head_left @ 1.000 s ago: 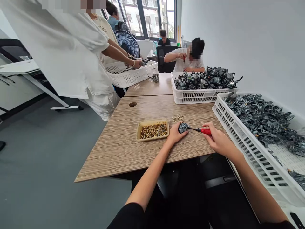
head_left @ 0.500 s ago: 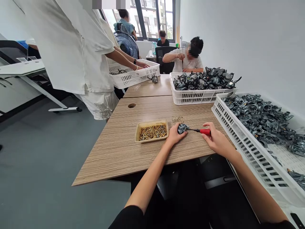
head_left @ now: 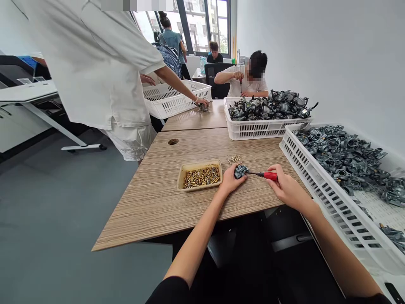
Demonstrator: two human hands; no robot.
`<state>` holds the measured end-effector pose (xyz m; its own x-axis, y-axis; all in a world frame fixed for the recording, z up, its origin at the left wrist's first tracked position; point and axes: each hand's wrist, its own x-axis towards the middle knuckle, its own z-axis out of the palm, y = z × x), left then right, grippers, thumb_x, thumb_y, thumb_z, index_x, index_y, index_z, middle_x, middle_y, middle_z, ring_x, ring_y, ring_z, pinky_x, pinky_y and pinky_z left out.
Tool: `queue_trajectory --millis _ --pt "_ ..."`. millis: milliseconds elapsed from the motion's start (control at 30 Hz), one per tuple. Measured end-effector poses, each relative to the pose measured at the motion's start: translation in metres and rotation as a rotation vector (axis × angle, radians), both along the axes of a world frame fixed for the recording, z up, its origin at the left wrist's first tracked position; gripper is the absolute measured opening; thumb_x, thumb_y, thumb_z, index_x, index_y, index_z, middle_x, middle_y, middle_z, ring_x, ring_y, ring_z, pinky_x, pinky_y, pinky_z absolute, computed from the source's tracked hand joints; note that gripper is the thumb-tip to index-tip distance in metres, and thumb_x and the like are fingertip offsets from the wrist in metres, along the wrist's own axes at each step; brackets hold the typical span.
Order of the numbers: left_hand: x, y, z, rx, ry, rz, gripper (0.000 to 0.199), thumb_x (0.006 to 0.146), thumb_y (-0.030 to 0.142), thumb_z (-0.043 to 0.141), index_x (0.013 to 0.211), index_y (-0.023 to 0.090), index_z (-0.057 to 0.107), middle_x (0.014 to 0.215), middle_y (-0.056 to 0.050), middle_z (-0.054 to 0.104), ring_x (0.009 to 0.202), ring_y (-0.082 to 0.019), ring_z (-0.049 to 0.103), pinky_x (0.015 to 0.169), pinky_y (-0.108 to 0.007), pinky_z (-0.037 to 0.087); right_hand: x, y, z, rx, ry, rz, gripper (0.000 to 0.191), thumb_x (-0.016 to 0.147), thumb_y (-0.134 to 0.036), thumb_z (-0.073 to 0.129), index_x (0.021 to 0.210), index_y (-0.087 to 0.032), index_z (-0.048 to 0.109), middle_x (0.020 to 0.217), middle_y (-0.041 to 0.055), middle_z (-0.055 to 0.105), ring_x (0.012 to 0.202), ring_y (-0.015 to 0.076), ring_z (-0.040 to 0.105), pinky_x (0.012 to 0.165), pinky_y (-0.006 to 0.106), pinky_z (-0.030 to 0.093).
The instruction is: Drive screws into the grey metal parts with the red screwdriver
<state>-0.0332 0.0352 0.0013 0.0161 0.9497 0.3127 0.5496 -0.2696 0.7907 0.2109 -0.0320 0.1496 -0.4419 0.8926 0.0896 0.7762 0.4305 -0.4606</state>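
Observation:
On the wood-grain table, my left hand [head_left: 232, 179] is closed around a small grey metal part [head_left: 241, 171]. My right hand [head_left: 286, 185] grips the red handle of a screwdriver [head_left: 270, 175], and its dark shaft points left with the tip at the metal part. The exact contact at the tip is too small to make out. Just beyond my left hand lies a small pile of brass-coloured pieces [head_left: 234, 158]. Left of that hand sits a beige tray [head_left: 181, 184] holding many more brass-coloured pieces.
A white basket [head_left: 322, 181] of grey metal parts runs along the right. Another white basket [head_left: 262, 130] of dark assemblies stands behind. At back left, a standing person reaches beside a third basket [head_left: 177, 105]. Another person sits opposite. The table has a round hole [head_left: 173, 142].
The standing person's hand has moved out of the back-left basket onto the dark assembly beside it. The person by the fan has moved. My hands hold nearly the same pose; the view has shifted slightly.

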Motion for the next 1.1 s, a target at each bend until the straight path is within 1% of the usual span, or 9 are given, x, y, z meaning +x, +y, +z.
queue_trajectory --millis 100,267,367,433,533,633,900,1000,1100 --pt "0.0 0.0 -0.001 0.002 -0.004 0.003 0.039 0.076 0.037 0.077 0.11 0.023 0.063 0.098 -0.002 0.074 0.09 -0.021 0.067 0.083 -0.032 0.051 0.0 -0.002 -0.001 -0.019 0.049 0.058 0.015 0.106 -0.033 0.039 0.119 -0.026 0.041 0.106 0.0087 0.074 0.094 0.0276 0.072 0.074 0.031 0.045" --pt "0.0 0.001 -0.002 0.005 -0.012 0.018 0.042 0.075 0.037 0.078 0.112 0.022 0.063 0.098 -0.002 0.073 0.09 -0.021 0.067 0.084 -0.032 0.051 -0.008 -0.003 0.0 0.013 -0.137 -0.154 0.017 0.108 -0.041 0.042 0.11 -0.024 0.044 0.092 0.0085 0.074 0.083 0.03 0.072 0.064 0.029 0.035" --pt "-0.001 0.002 -0.003 -0.002 -0.017 0.033 0.043 0.074 0.037 0.078 0.111 0.021 0.063 0.097 -0.003 0.073 0.09 -0.022 0.067 0.084 -0.033 0.052 -0.009 -0.002 0.0 0.017 -0.196 -0.206 0.022 0.108 -0.045 0.042 0.107 -0.024 0.045 0.084 0.0073 0.072 0.078 0.0306 0.072 0.062 0.029 0.031" --pt "-0.001 0.002 -0.003 -0.002 -0.021 0.032 0.043 0.074 0.037 0.077 0.111 0.021 0.063 0.097 -0.003 0.073 0.09 -0.021 0.067 0.084 -0.033 0.052 -0.008 -0.001 0.0 0.008 -0.144 -0.168 0.02 0.108 -0.044 0.042 0.11 -0.024 0.045 0.086 0.0067 0.072 0.08 0.0306 0.072 0.064 0.029 0.034" --pt "-0.001 0.002 -0.004 0.009 -0.027 0.028 0.042 0.074 0.037 0.077 0.111 0.022 0.063 0.098 -0.002 0.074 0.09 -0.021 0.068 0.084 -0.032 0.052 -0.005 -0.002 -0.002 -0.015 -0.003 -0.019 0.02 0.106 -0.038 0.044 0.121 -0.025 0.042 0.094 0.0055 0.072 0.086 0.0285 0.072 0.07 0.03 0.042" --pt "0.0 0.002 -0.005 0.011 -0.021 0.04 0.044 0.074 0.037 0.078 0.112 0.022 0.062 0.097 -0.002 0.073 0.089 -0.021 0.067 0.084 -0.032 0.052 -0.005 -0.004 -0.004 -0.018 0.051 0.07 0.017 0.105 -0.033 0.042 0.121 -0.026 0.041 0.099 0.0058 0.072 0.089 0.0271 0.072 0.073 0.031 0.044" --pt "0.0 0.002 -0.005 0.01 -0.017 0.052 0.043 0.074 0.037 0.077 0.112 0.022 0.063 0.096 -0.002 0.073 0.087 -0.02 0.066 0.082 -0.032 0.051 -0.009 -0.001 -0.005 0.03 -0.15 -0.188 0.022 0.107 -0.045 0.044 0.11 -0.024 0.047 0.09 0.0082 0.075 0.08 0.0317 0.073 0.062 0.03 0.035" --pt "0.0 0.002 -0.004 0.014 -0.022 0.053 0.042 0.074 0.037 0.077 0.111 0.022 0.063 0.095 -0.002 0.073 0.086 -0.02 0.066 0.081 -0.031 0.051 -0.007 -0.001 -0.005 0.012 -0.126 -0.163 0.023 0.107 -0.045 0.043 0.114 -0.023 0.048 0.089 0.0082 0.074 0.083 0.0322 0.073 0.065 0.031 0.039" --pt "0.0 0.002 -0.004 0.015 -0.025 0.049 0.04 0.074 0.036 0.077 0.109 0.022 0.063 0.094 -0.001 0.073 0.085 -0.02 0.065 0.081 -0.031 0.051 -0.004 -0.002 -0.006 -0.005 0.012 -0.008 0.031 0.107 -0.04 0.042 0.134 -0.023 0.043 0.103 0.0096 0.075 0.095 0.0305 0.074 0.075 0.034 0.048"
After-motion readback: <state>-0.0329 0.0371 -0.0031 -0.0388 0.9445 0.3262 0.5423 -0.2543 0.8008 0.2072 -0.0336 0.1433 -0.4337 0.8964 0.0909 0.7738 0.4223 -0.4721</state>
